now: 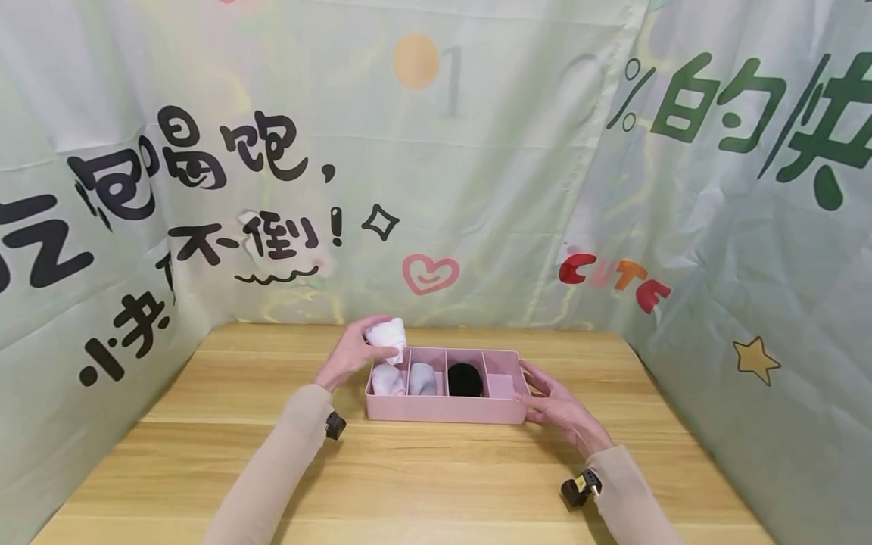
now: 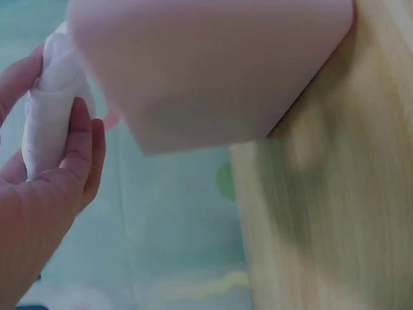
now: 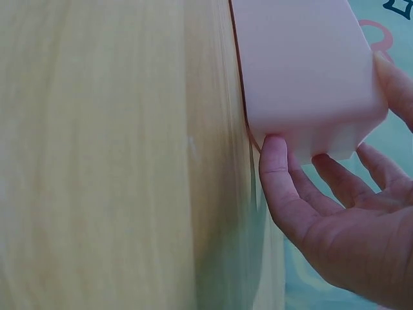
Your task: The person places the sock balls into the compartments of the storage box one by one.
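Note:
A rolled-up white sock [image 1: 387, 337] is gripped between the thumb and fingers of my left hand [image 1: 354, 352], raised above the leftmost compartment of a pink divided box [image 1: 446, 411]. In the left wrist view the white roll [image 2: 55, 116] is held lengthwise beside the box's wall. My right hand [image 1: 562, 405] holds the box's right end, its fingers spread along the end wall and round the corner. In the box lie a pale pinkish roll [image 1: 388, 380] at the left, a grey roll [image 1: 423, 379] beside it, and a black roll [image 1: 465, 380] in the third compartment.
The box stands on a wooden table [image 1: 436, 477] near its far edge. Printed cloth [image 1: 490, 189] hangs behind the table and along both sides. A small black camera [image 1: 335, 425] sits on the left wrist, another [image 1: 579, 488] on the right.

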The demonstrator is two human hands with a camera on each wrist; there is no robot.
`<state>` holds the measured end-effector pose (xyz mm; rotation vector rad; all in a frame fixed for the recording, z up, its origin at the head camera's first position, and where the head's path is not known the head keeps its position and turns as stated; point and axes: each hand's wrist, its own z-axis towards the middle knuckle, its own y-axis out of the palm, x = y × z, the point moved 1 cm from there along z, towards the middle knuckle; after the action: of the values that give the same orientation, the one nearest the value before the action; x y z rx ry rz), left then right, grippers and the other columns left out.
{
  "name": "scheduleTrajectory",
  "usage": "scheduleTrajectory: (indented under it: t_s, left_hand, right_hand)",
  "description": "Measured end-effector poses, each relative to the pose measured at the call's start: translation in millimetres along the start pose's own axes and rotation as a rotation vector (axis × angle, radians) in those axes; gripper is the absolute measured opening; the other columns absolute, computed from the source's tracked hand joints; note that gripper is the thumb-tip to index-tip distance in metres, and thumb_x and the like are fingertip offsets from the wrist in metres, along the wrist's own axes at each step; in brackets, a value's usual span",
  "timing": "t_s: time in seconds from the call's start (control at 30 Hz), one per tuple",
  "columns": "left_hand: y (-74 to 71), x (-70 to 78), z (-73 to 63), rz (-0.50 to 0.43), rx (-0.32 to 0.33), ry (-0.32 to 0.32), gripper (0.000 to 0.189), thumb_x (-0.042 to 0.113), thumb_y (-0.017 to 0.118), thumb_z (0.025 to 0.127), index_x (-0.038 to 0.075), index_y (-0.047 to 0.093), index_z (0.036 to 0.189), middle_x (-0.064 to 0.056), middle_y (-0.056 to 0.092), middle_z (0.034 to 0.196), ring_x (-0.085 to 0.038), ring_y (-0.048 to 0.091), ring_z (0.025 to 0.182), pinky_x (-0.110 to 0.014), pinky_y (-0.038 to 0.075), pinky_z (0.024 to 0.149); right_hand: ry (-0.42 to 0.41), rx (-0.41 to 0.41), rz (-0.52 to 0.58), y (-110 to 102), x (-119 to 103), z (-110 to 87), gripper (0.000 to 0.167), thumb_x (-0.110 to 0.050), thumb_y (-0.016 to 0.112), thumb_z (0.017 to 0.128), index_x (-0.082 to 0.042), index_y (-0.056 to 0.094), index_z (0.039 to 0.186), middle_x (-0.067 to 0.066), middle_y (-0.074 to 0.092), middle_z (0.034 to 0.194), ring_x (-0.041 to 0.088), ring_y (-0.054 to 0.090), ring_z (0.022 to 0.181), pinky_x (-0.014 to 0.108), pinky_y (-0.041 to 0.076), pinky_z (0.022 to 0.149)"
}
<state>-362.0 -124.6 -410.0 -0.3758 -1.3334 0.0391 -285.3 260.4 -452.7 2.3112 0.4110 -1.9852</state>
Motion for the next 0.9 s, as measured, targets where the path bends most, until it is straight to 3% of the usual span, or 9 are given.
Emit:
scheduleTrajectory:
  t_s: [0.27,0.4,0.63,0.9]
  left_hand:
    - [30.4,3.7,2.9,0.068,-0.071,0.045,0.070,0.011,0.087,0.073,0.014,0.058,0.136,-0.018,0.051,0.136,-0.027,0.057,0.100,-0.030,0.050,0.080]
    - [45.5,6.7,3.9,0.073,-0.072,0.069,0.070,0.010,0.085,0.074,0.014,0.056,0.138,-0.016,0.051,0.136,-0.025,0.058,0.100,-0.030,0.052,0.080]
    - [74.1,11.5,4.2,-0.002,-0.061,0.114,0.070,0.006,0.084,0.075,0.015,0.054,0.137,-0.016,0.052,0.132,-0.023,0.061,0.092,-0.031,0.056,0.074]
    - [105.7,14.8,5.9,0.023,-0.068,0.189,0.072,0.007,0.086,0.074,0.016,0.050,0.136,-0.016,0.059,0.121,-0.020,0.063,0.088,-0.029,0.056,0.071]
  right_hand:
    - [-0.005,-0.005,0.003,0,1,0.1,0.080,-0.014,0.065,0.095,-0.021,0.017,0.158,0.021,0.013,0.163,0.036,0.045,0.134,0.039,0.054,0.092]
    - [-0.007,-0.003,0.007,-1,2,0.2,0.082,-0.015,0.067,0.094,-0.021,0.018,0.158,0.021,0.013,0.163,0.034,0.047,0.132,0.038,0.054,0.092]
    - [-0.003,-0.015,0.044,0,2,0.1,0.082,-0.013,0.066,0.094,-0.020,0.016,0.159,0.022,0.010,0.163,0.036,0.044,0.134,0.038,0.054,0.092]
    - [-0.003,-0.010,0.038,0,0,-0.2,0.080,-0.011,0.064,0.095,-0.021,0.016,0.159,0.021,0.010,0.163,0.038,0.044,0.135,0.038,0.054,0.093]
